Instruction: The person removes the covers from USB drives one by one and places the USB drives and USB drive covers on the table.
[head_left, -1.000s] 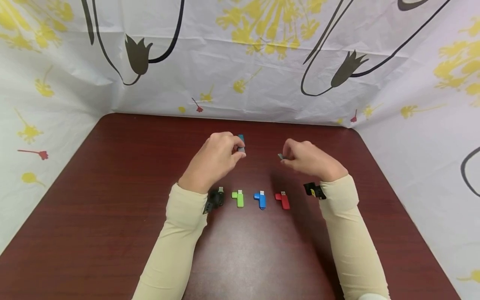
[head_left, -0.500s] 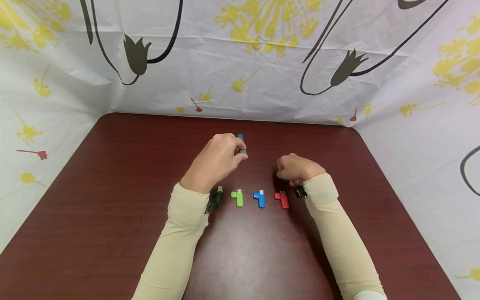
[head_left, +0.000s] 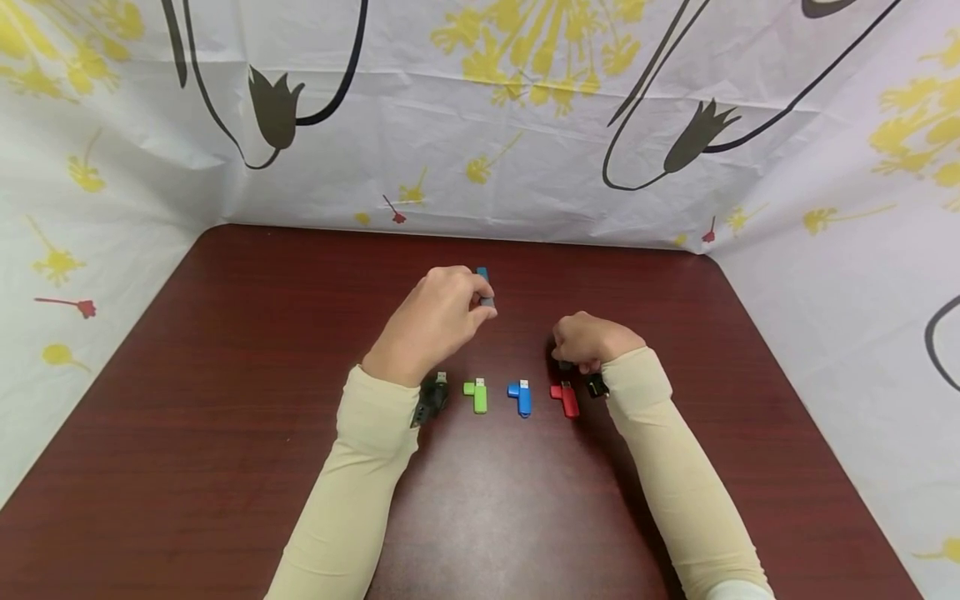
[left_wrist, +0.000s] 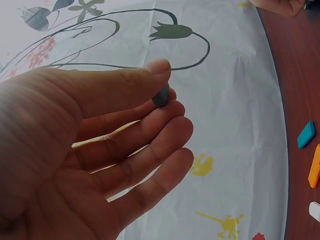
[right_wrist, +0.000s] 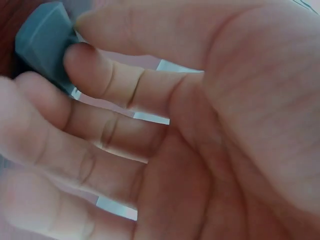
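Note:
In the head view my left hand (head_left: 431,321) is raised over the table, pinching a small grey cap-like piece (head_left: 487,302) between thumb and fingers. The left wrist view shows this grey piece (left_wrist: 160,96) mostly covered by the fingertips. My right hand (head_left: 592,340) is low over the table, behind the red USB stick (head_left: 568,402). Its thumb and index finger pinch a dark grey USB stick (right_wrist: 46,45), partly hidden, with a bit of metal at its edge. A blue USB stick (head_left: 524,400) and a green one (head_left: 480,397) lie to the left, each with its cap beside it.
A dark USB stick (head_left: 441,378) lies partly hidden by the left wrist camera (head_left: 427,402). Beyond my left hand is a teal stick (head_left: 482,272); the left wrist view adds orange (left_wrist: 315,167) and white (left_wrist: 315,212) pieces. A patterned cloth (head_left: 555,200) hangs behind the table.
My right hand has come down and toward me, to just behind the red USB stick, with the dark grey stick in its fingers. My left hand has barely moved.

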